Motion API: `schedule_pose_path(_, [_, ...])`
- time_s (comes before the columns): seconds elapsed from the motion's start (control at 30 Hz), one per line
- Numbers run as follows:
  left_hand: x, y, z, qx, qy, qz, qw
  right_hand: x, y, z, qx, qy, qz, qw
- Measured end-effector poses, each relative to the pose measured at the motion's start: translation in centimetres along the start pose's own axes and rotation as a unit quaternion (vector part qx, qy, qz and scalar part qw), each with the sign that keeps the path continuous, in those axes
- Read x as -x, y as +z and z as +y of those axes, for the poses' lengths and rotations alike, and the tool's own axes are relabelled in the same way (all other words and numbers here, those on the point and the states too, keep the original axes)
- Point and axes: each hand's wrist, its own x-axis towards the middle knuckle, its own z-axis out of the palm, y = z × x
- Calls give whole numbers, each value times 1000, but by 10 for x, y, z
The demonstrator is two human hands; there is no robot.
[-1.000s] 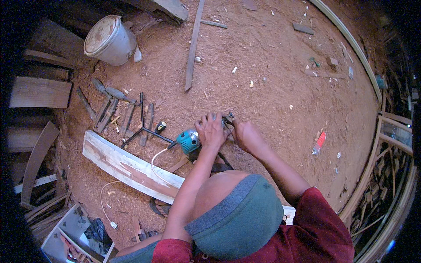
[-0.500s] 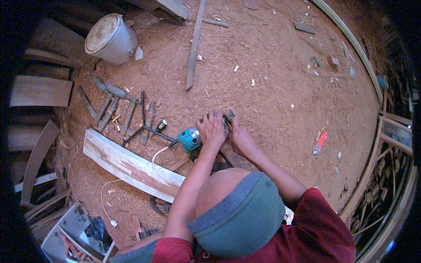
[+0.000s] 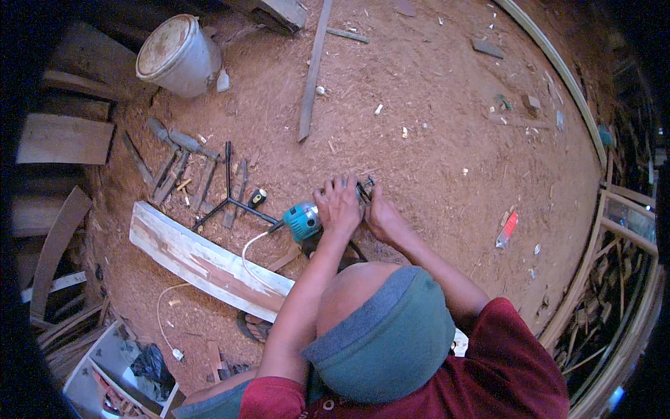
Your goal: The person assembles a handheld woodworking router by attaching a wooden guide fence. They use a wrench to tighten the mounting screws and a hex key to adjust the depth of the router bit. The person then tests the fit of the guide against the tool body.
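Observation:
My left hand [image 3: 338, 206] is wrapped over the body of a teal and silver trim router [image 3: 301, 221], which lies on its side. A white cord [image 3: 247, 248] runs from its teal end. At the other end is a dark metal fitting [image 3: 366, 186] with a small knob. My right hand [image 3: 384, 220] has its fingers closed at this fitting; the exact grip is partly hidden. My bent knee in green cloth [image 3: 391, 342] covers the ground just below both hands.
A long white-painted board [image 3: 202, 255] lies left of my knee. Beyond it are a black three-armed wrench [image 3: 229, 201], a screwdriver [image 3: 257, 197], chisels and mallets [image 3: 192, 144]. A lidded bucket [image 3: 179, 56] stands far left, and a box [image 3: 94, 370] near left. Shavings cover the dirt floor.
The view has shifted slightly. Both hands stay on the router in nearly the same place, with the right fingers still at the metal fitting.

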Motion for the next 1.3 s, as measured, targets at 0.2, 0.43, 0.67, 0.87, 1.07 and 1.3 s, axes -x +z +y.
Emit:
schedule_pose_path(0.2, [1, -10, 3, 15, 8, -2, 1000, -16, 10, 23, -18, 6, -28, 999])
schedule_pose_path(0.43, [-1, -1, -2, 25, 17, 7, 1000, -24, 12, 22, -82, 80, 48, 992])
schedule_pose_path(0.67, [-7, -15, -15, 26, 75, -21, 997, -27, 13, 22, -62, 51, 51, 995])
schedule_pose_path(0.87, [-22, -53, -42, -1, 87, -155, 984, -29, 6, 28, -140, 127, 81, 979])
schedule_pose_path(1.07, [-27, -53, -39, -30, 97, -154, 983, -29, 9, 26, -1, 103, 174, 979])
schedule_pose_path(1.3, [-39, -64, -33, -18, 73, -199, 977, -32, 16, 23, 51, 159, 203, 965])
